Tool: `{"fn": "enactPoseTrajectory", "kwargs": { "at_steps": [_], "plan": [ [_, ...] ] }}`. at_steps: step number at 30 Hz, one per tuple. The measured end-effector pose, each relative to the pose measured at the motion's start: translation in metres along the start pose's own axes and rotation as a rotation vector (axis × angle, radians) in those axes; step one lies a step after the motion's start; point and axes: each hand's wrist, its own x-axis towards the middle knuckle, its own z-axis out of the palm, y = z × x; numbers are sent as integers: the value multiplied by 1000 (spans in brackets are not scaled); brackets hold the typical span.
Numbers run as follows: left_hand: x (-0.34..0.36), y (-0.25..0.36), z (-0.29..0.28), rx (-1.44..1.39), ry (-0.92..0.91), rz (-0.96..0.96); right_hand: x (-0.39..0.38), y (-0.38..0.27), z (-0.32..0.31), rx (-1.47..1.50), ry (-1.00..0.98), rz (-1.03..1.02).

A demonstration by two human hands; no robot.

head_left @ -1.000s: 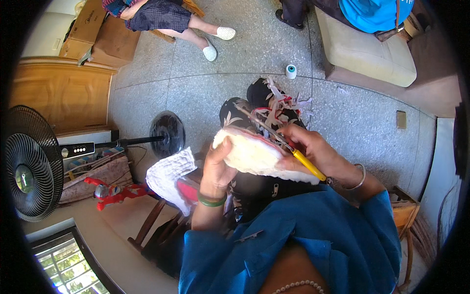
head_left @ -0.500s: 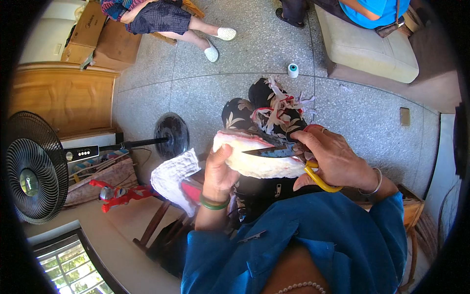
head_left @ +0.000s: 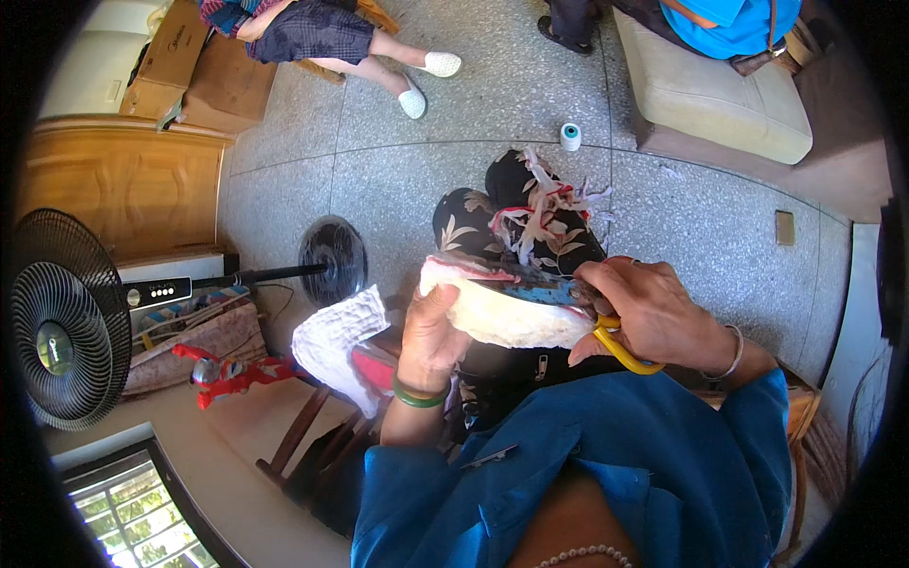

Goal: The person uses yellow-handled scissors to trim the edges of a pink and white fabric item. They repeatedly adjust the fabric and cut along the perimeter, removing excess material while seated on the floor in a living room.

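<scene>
A cream, layered piece of padded cloth (head_left: 511, 319), long and sole-shaped with a red edge, is held above my lap. My left hand (head_left: 431, 333) is closed on its left end, thumb on top. In my right hand (head_left: 653, 312) is a pair of scissors (head_left: 627, 354) with yellow handles and dark, worn blades. The blades lie along the far edge of the cloth piece, nearly together; their tips are hidden. Thin white and red cloth trimmings (head_left: 540, 216) lie on my dark, leaf-patterned trousers, beyond the scissors.
A black fan (head_left: 66, 331) lies across the left side of the view, its base (head_left: 331, 260) nearer the middle. A white quilted cloth (head_left: 339, 327) hangs beside my left arm, near a red toy figure (head_left: 232, 374). A thread spool (head_left: 569, 136) stands on the floor. Two seated people are beyond.
The scissor blades have closed from a wide gap at the cloth's edge to nearly together. The cloth piece has tilted slightly, and both hands stay in almost the same place.
</scene>
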Motion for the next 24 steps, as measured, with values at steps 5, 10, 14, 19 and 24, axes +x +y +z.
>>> {"fn": "enactPoseTrajectory", "kwargs": {
  "at_steps": [5, 10, 14, 19, 24],
  "plan": [
    [-1, 0, -2, -70, -44, -15, -1, 2, 1, -64, 35, -56],
    [-2, -1, 8, 22, 57, -8, -3, 6, 0, 23, -35, -26],
    [2, -2, 12, 75, -27, 19, -1, 1, 0, -38, 73, -59],
    [-1, -8, 12, 148, -10, 10, 4, 1, -2, -129, 126, -131],
    [0, -9, 20, 143, 45, -10, 7, -4, -7, -90, 85, -123]
  ]
}}
